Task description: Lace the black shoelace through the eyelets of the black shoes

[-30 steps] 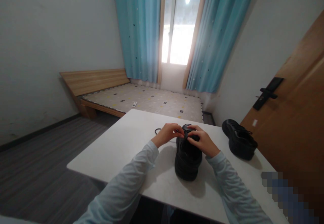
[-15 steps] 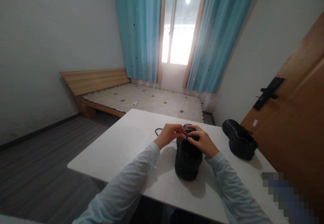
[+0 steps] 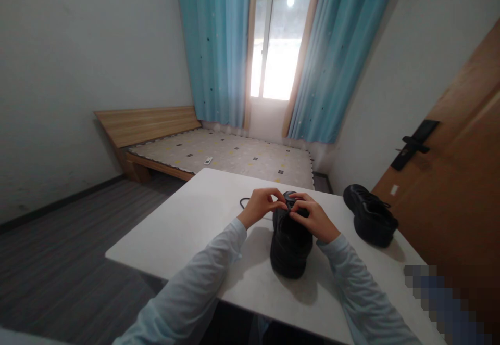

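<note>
A black shoe (image 3: 289, 243) stands on the white table (image 3: 203, 225), its toe pointing away from me. My left hand (image 3: 261, 205) and my right hand (image 3: 312, 219) meet over the front of its upper, fingertips pinched on the black lace (image 3: 246, 202). A loop of that lace trails on the table to the left of the shoe. Both arms are in pale blue sleeves.
A second black shoe (image 3: 369, 221) lies at the table's right side, close to a wooden door (image 3: 457, 178) with a black handle. Beyond the table's far edge are a low wooden bed (image 3: 219, 152), blue curtains and a bright window. Grey floor lies to the left.
My fingers have shifted slightly on the lace; the left hand's fingertips rose a little. The shoe and the other shoe stay where they were.
</note>
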The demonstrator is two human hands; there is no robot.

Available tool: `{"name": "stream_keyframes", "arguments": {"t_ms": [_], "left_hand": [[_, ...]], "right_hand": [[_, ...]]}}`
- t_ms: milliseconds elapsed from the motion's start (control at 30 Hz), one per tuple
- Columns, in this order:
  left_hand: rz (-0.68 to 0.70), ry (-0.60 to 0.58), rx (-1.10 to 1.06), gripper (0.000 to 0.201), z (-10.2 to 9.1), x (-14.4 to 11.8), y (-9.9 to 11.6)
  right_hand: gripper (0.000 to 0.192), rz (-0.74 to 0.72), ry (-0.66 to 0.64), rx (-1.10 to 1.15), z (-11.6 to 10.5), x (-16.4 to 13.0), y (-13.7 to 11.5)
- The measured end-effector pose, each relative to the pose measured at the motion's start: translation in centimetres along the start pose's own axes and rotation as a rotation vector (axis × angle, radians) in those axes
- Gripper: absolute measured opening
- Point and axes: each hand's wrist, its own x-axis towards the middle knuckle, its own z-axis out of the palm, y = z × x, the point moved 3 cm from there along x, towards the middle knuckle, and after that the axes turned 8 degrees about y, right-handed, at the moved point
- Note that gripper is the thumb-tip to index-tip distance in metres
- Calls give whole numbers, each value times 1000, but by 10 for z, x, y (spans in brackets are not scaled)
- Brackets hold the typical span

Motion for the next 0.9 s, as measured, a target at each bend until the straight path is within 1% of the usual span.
{"name": "stream_keyframes", "arguments": {"t_ms": [133, 167, 233, 300, 400, 467, 533, 600, 700, 800, 900], "left_hand": [[-44, 177, -57, 32, -7, 3, -3], [-49, 195, -60, 33, -8, 4, -4], [-59, 188, -42, 33, -6, 5, -7], [-50, 133, -2, 33, -2, 4, -8], [20, -37, 46, 38, 5, 2, -4], [97, -164, 92, 52, 9, -2, 0], [165, -236, 157, 65, 12, -5, 3], [194, -248, 206, 69, 14, -8, 3], [188, -247, 227, 63, 15, -9, 3], [174, -262, 212, 63, 15, -9, 3], [160, -272, 191, 64, 16, -9, 2]], "right_hand": [[10, -14, -34, 13, -10, 0, -4], [11, -19, -45, 18, -13, -1, -5], [13, -30, -71, 27, -18, -1, -7], [16, -37, -98, 33, -24, -1, -8], [18, -43, -136, 53, -33, -2, -8], [19, -39, -150, 97, -39, -2, -7], [20, -17, -154, 179, -44, -3, -8], [20, 30, -170, 284, -47, -4, -11], [23, 122, -227, 412, -47, -7, -18], [25, 182, -281, 437, -46, -9, -23], [25, 184, -338, 435, -45, -10, -23]]}}
